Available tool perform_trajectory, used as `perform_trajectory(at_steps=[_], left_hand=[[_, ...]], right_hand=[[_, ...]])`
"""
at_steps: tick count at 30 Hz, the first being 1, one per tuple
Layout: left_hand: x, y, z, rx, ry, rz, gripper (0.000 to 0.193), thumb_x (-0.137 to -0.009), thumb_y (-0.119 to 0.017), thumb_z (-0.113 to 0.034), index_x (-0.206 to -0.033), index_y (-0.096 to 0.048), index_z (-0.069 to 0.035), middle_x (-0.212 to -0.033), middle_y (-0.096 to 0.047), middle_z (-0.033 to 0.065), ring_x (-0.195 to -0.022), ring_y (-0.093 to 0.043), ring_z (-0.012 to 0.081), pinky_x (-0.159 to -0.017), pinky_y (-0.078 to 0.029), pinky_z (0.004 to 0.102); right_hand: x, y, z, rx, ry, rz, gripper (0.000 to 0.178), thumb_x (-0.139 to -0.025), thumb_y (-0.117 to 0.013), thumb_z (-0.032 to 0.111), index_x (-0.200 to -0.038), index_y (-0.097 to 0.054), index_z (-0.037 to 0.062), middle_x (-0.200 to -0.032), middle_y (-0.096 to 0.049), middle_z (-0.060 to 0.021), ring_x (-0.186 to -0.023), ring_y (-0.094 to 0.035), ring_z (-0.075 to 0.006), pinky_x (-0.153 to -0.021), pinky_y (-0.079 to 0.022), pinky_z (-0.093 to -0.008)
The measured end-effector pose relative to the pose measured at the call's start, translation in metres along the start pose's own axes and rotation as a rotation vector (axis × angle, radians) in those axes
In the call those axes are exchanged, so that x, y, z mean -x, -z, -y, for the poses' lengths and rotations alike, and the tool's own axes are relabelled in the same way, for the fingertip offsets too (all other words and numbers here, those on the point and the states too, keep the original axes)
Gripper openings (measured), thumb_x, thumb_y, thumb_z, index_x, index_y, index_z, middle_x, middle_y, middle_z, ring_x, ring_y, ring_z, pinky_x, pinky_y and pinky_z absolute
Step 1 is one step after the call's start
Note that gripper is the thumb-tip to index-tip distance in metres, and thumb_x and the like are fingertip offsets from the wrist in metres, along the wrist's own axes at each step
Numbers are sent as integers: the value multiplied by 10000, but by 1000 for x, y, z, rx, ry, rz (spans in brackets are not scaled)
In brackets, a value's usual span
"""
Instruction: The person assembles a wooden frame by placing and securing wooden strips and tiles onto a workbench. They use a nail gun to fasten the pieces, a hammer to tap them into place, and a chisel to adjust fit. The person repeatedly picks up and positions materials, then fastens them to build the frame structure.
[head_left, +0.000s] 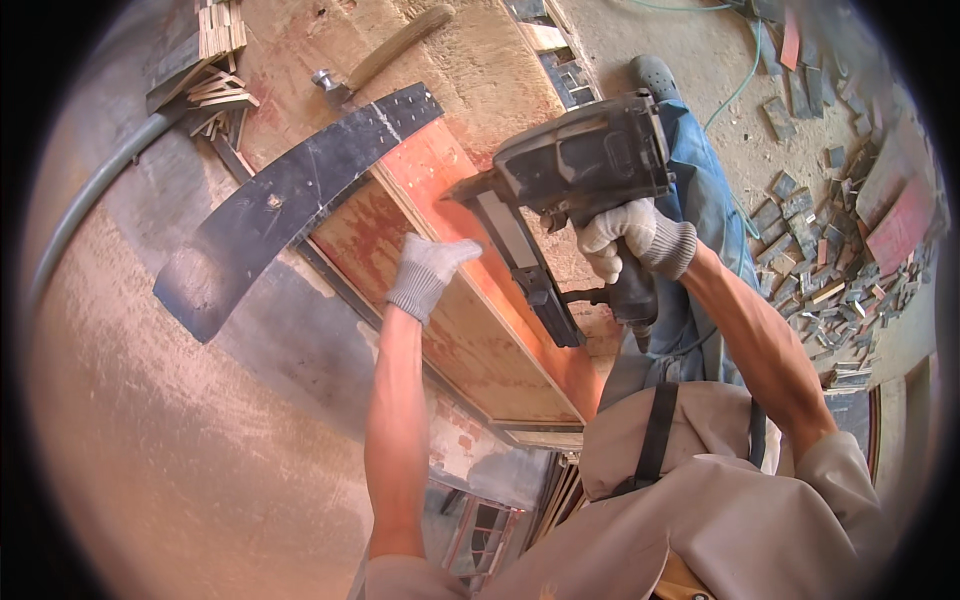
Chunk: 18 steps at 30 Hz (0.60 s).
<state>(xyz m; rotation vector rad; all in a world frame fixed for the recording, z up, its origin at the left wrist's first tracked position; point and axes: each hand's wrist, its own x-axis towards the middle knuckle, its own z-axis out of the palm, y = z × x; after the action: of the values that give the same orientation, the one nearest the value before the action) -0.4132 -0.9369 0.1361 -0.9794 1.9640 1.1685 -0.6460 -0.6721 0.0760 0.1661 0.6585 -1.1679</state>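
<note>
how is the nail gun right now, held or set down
Held: the gloved right grip curls around the handle of the nail gun.

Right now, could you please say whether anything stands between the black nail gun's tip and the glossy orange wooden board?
Nothing visible does: the black nail gun has its tip over the glossy orange wooden board, contact unclear, and the pale gloved left hand sits to one side.

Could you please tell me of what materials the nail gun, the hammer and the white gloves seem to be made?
Nail gun: probably metal or hard plastic, dark, smooth and slightly shiny. Hammer: brown, matte handle, likely bare wood; glinting head, likely metal. White gloves: knitted fabric, shown by ribbed cuffs; fibre unclear.
</note>
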Motion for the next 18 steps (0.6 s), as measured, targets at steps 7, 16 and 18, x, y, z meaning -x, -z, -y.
perform_trajectory(at_steps=[7, 16, 18], left_hand=[[0, -4, -20, 173, 200, -149, 329, -780, -913, -226, -905, -810, 60, -862, -769, 86, -809, -694, 126, -750, -564, 327], [-6, -8, -61, 146, 605, -193, 607, -791, -878, -429, -1144, -710, 35, -1065, -780, 224, -932, -772, 301, -848, -600, 444], [-1, -18, -69, 213, 521, -357, 677, -791, -874, -430, -1201, -670, 68, -1116, -772, 245, -991, -769, 351, -886, -593, 452]], right_hand=[[14, 3, 7, -39, -15, -68, 119, -915, -662, 8, -835, -702, -71, -633, -610, -92, -567, -633, -158, -528, -520, -320], [56, -23, 110, 500, 348, -217, 330, -1012, -567, 118, -702, -639, 34, -664, -666, -82, -624, -646, -179, -632, -519, -302], [54, -40, 154, 809, 456, -152, 344, -988, -569, 139, -666, -625, 30, -640, -677, -91, -613, -653, -155, -627, -529, -290]])
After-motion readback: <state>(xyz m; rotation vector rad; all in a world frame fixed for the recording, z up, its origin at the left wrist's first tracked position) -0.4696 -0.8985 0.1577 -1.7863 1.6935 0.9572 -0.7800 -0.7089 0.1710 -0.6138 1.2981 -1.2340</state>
